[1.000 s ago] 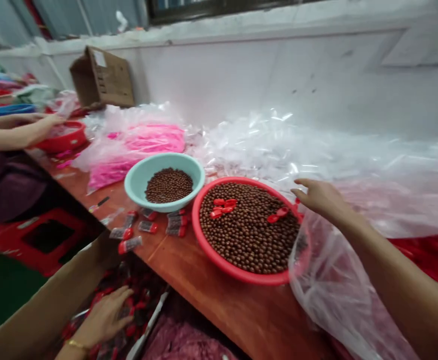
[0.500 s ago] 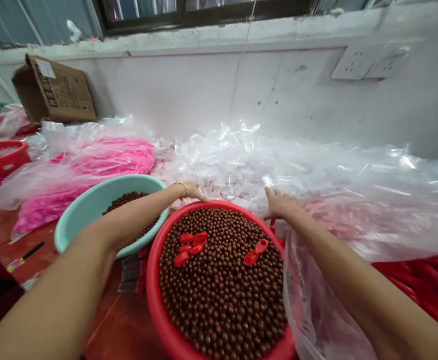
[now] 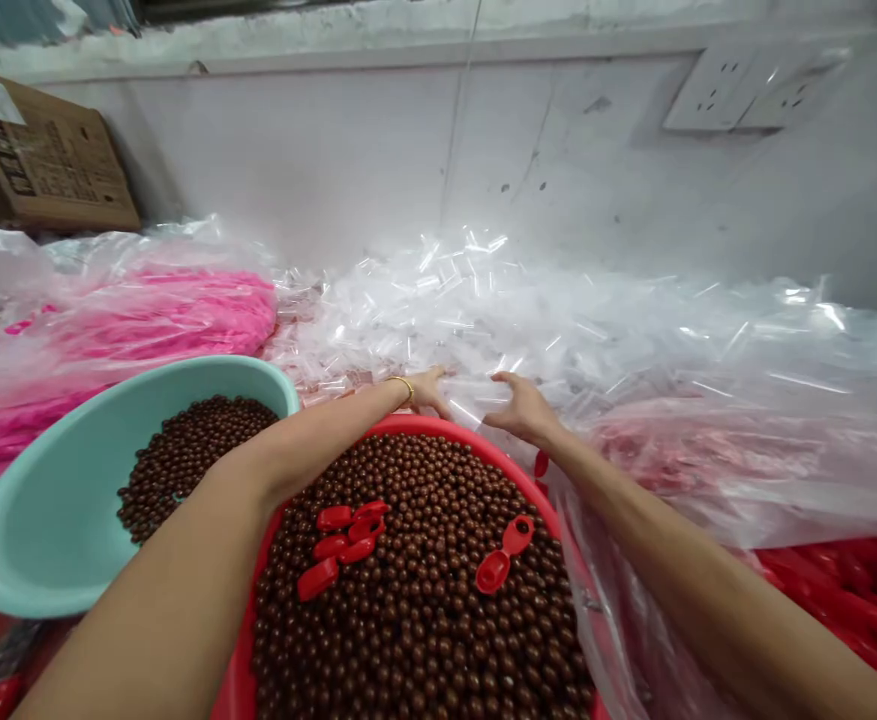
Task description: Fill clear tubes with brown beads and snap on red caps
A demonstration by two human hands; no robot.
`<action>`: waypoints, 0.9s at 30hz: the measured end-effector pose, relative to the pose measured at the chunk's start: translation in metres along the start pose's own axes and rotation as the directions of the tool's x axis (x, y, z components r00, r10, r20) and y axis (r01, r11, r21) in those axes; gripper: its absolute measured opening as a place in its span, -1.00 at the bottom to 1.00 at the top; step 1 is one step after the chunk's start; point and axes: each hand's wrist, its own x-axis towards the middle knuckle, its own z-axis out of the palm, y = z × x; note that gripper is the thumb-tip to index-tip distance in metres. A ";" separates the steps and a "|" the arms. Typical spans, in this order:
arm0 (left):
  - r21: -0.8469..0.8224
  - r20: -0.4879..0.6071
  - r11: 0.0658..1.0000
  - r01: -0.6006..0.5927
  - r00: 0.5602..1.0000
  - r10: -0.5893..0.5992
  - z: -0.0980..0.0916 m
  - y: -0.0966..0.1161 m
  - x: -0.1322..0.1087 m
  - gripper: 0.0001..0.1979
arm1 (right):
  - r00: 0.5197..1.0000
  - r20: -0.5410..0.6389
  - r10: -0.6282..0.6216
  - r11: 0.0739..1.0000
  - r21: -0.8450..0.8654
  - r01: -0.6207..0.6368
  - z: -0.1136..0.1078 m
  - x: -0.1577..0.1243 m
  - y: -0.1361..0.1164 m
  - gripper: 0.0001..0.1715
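Both my arms stretch across a red basin (image 3: 514,473) filled with glossy brown beads (image 3: 438,610), some red flip caps (image 3: 493,572) lying on top. Just past its far rim, before a white wall (image 3: 318,160), spreads a loose heap of small clear plastic tubes (image 3: 445,305). My left hand (image 3: 430,390), a gold bangle (image 3: 406,390) at its wrist, has its fingers spread at the heap's near edge. My right hand (image 3: 524,408) faces it, thumb and fingers wide apart; whether either touches a tube, I can't tell. The tubes look light, fairly stiff and slick, likely to slide over one another. I'd cup a bunch low from both sides, pressing gently along their walls.
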 end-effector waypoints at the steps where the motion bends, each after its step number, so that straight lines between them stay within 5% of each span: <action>1: 0.032 0.040 0.999 -0.002 0.999 0.001 -0.005 0.001 0.005 -0.20 | 1.000 -0.002 -0.020 0.997 0.080 0.020 -0.002 0.000 -0.001 -0.21; 7: 0.219 0.053 0.953 -0.210 0.978 0.203 -0.041 0.028 -0.035 -0.04 | 0.994 -0.049 -0.093 0.891 0.443 0.105 -0.034 -0.018 -0.021 -0.20; 10: 0.342 0.057 0.880 -0.330 0.942 0.332 -0.038 0.047 -0.079 -0.18 | 0.949 -0.021 -0.316 0.910 0.275 0.309 -0.043 -0.043 -0.041 -0.36; 12: 0.452 0.046 0.852 -0.266 0.960 0.275 -0.031 0.053 -0.109 -0.24 | 0.897 0.085 -0.433 0.901 0.075 0.427 -0.040 -0.063 -0.056 -0.45; 16: 0.684 -0.046 0.729 -0.043 0.994 0.102 -0.022 0.048 -0.164 -0.21 | 0.935 0.130 -0.330 0.905 -0.238 0.353 -0.020 -0.100 -0.082 -0.36; 21: 0.707 0.018 0.689 -0.162 0.977 0.212 -0.026 0.034 -0.228 -0.34 | 0.949 0.154 -0.276 0.894 -0.321 0.313 -0.018 -0.132 -0.099 -0.32; 27: 0.707 -0.176 0.706 -0.032 0.959 0.220 -0.005 0.027 -0.287 -0.73 | 0.901 0.093 -0.423 0.829 -0.362 0.426 -0.042 -0.179 -0.099 -0.46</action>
